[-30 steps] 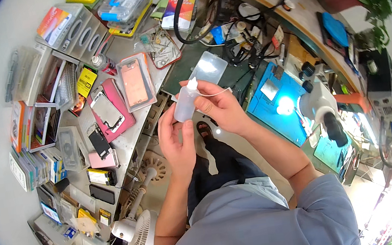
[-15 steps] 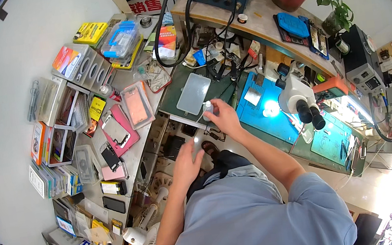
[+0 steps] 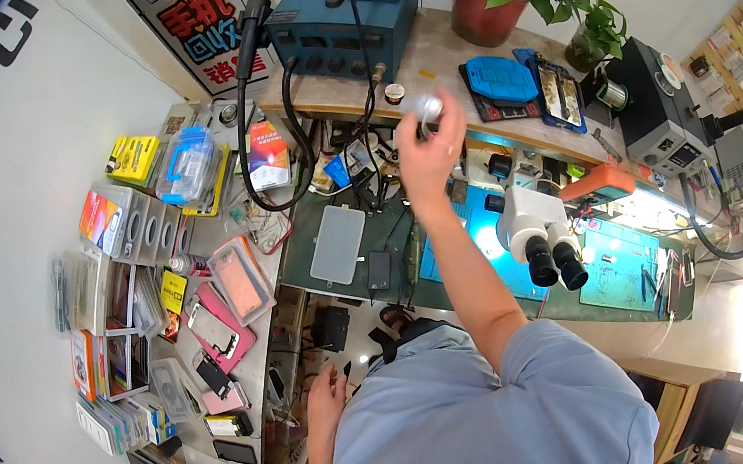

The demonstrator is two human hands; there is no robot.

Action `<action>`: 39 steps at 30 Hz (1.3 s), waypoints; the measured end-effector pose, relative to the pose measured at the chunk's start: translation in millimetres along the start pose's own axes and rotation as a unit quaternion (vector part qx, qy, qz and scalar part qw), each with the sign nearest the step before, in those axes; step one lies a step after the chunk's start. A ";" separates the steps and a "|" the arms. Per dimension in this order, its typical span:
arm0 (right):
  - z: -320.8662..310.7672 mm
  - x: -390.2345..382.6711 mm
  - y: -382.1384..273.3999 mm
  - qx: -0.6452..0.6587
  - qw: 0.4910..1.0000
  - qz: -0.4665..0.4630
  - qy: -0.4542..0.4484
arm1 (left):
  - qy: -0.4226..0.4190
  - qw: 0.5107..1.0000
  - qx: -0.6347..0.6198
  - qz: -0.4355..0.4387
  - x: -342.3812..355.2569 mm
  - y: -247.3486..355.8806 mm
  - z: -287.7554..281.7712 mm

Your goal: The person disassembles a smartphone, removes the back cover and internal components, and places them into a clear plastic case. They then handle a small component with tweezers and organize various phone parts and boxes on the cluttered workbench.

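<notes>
My right hand (image 3: 424, 160) is raised at the front edge of the upper shelf, its fingers curled around a small whitish bottle (image 3: 430, 108) that is blurred by motion. Close to it on the shelf stands a tiny round tub (image 3: 395, 94). My left hand (image 3: 326, 398) hangs low beside my body, holding nothing, with its fingers loosely apart. On the green bench mat lie a translucent plastic case (image 3: 338, 244) and a dark phone-sized piece (image 3: 380, 270). A white microscope (image 3: 532, 224) stands over the blue work mat (image 3: 487, 239), right of my right forearm.
A blue soldering station (image 3: 343, 27) with a hanging black cable and a potted plant (image 3: 488, 11) occupy the shelf. The left bench carries plastic boxes (image 3: 191, 167), a pink phone case (image 3: 226, 328) and loose phone parts. An orange-and-grey device (image 3: 601, 185) sits behind the microscope.
My right hand has lifted the bottle from above the bench mat up to the shelf edge. My left hand has dropped down and left. The whole view has shifted.
</notes>
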State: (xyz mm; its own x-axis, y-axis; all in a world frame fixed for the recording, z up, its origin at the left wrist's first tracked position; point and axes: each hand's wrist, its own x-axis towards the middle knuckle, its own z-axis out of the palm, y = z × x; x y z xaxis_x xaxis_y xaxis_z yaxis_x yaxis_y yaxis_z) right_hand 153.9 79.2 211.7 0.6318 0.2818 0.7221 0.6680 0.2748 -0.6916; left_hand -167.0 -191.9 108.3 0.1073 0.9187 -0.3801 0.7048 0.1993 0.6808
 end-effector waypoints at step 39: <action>111.1 -15.8 -30.3 -0.112 0.978 -0.002 -0.178 | 0.080 0.994 -0.044 -0.055 -26.5 -32.8 -25.6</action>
State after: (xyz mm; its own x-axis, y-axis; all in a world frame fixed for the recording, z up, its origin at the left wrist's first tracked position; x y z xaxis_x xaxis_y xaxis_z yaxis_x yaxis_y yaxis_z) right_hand 80.0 168.6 219.6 0.4788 0.5937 0.6467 0.7648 0.0796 -0.6394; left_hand -211.0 -214.0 112.0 -0.0856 0.9309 -0.3552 0.6414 0.3243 0.6953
